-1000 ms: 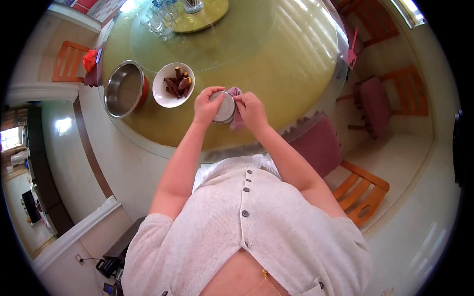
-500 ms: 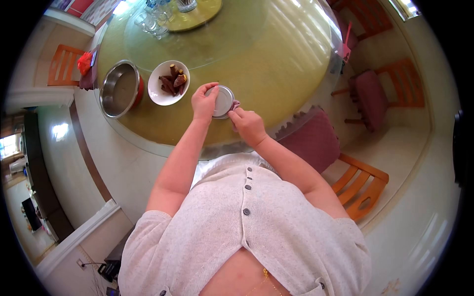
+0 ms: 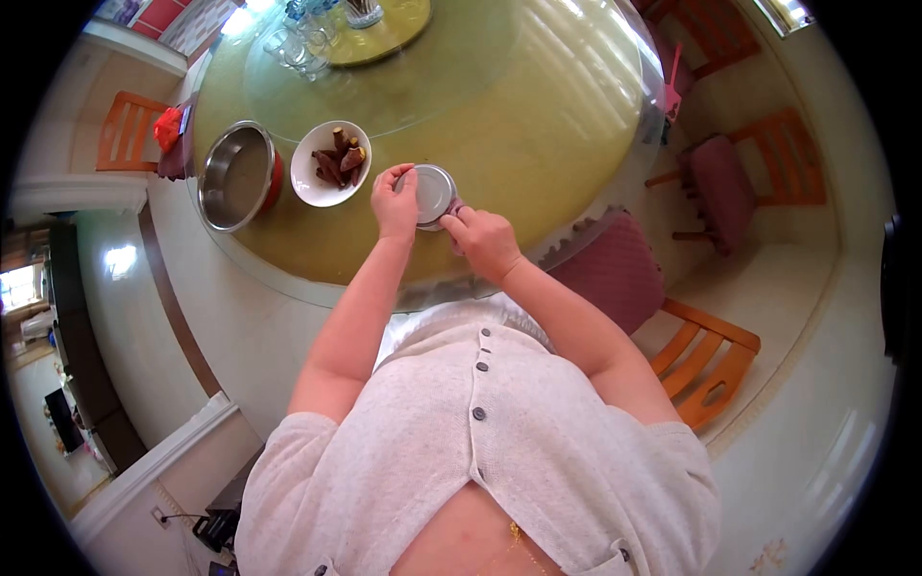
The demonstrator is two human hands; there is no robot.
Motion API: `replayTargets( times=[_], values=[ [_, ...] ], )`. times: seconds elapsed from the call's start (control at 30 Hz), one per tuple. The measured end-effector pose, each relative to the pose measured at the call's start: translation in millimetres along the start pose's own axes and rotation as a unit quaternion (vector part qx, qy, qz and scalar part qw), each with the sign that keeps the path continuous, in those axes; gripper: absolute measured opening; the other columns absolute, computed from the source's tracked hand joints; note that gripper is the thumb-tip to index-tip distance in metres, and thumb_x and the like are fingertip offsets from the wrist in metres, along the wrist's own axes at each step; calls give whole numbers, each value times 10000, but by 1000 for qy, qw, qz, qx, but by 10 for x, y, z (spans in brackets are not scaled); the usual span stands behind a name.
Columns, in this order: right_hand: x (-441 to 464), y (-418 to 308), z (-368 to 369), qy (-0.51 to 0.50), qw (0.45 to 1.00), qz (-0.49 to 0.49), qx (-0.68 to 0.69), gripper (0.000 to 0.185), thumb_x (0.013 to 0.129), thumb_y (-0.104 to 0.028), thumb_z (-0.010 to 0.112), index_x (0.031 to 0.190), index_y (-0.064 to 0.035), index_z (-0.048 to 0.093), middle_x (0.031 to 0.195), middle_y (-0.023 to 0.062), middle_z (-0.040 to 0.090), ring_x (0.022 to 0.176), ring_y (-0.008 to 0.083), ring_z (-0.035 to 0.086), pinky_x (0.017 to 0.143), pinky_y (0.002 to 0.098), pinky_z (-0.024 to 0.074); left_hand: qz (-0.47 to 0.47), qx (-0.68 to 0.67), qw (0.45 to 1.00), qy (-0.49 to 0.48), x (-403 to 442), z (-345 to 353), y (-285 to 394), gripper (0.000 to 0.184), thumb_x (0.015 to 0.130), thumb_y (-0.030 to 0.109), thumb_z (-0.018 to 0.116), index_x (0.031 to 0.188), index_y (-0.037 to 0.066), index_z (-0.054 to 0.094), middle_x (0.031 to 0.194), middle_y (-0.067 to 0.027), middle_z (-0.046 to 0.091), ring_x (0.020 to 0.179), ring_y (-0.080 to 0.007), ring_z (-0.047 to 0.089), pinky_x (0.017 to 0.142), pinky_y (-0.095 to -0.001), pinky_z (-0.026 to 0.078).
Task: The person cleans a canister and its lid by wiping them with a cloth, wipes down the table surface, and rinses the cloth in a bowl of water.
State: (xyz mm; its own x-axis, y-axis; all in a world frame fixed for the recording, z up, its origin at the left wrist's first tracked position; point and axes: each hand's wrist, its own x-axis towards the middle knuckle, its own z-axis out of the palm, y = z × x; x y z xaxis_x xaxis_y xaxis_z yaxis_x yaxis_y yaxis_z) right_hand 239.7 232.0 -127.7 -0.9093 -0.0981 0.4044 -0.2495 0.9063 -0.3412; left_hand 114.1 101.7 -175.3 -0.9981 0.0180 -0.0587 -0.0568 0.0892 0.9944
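Note:
Over the near edge of the table, my left hand grips the left side of a round silver-grey metal piece. It looks like a lid or the bottom of a container; which one I cannot tell. My right hand is closed on a small purplish cloth, pressed against the lower right rim of the round piece. Much of the cloth is hidden by the fingers. Left of my hands, a white bowl holds several reddish-brown peeled-tip sweet potatoes.
A steel basin with a red outside stands further left on the round glass-topped table. Glasses are grouped by the yellow turntable at the back. Wooden chairs with purple covers surround the right side.
The view has shifted very slightly. Both hands keep their hold on the round metal piece and the cloth, with only small movement at the rim.

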Motion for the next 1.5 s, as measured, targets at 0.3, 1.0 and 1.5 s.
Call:
replayTargets(
  times=[0.3, 1.0, 1.5],
  values=[
    [216, 383, -53, 26, 999, -29, -18, 249, 708, -148, 638, 955, -166, 617, 731, 15, 540, 624, 191, 575, 539, 331, 455, 37, 39, 998, 10, -35, 38, 39, 115, 900, 113, 606, 968, 25, 634, 932, -19, 592, 846, -90, 545, 773, -226, 451],
    [17, -287, 250, -25, 999, -5, -41, 280, 790, -135, 530, 1068, -129, 565, 712, 18, 571, 518, 190, 596, 472, 348, 469, -61, -42, 995, 62, -37, 128, 94, 123, 922, 107, 574, 1007, 19, 583, 958, -42, 594, 858, -96, 547, 777, -234, 462],
    [130, 5, 157, 9, 999, 19, -25, 219, 775, -154, 580, 983, -215, 609, 656, 13, 564, 500, 193, 579, 451, 334, 455, -139, -162, 973, 84, -71, 129, 273, 170, 930, 104, 549, 1065, 12, 501, 989, -60, 554, 872, -116, 537, 778, -242, 462]
  ],
)
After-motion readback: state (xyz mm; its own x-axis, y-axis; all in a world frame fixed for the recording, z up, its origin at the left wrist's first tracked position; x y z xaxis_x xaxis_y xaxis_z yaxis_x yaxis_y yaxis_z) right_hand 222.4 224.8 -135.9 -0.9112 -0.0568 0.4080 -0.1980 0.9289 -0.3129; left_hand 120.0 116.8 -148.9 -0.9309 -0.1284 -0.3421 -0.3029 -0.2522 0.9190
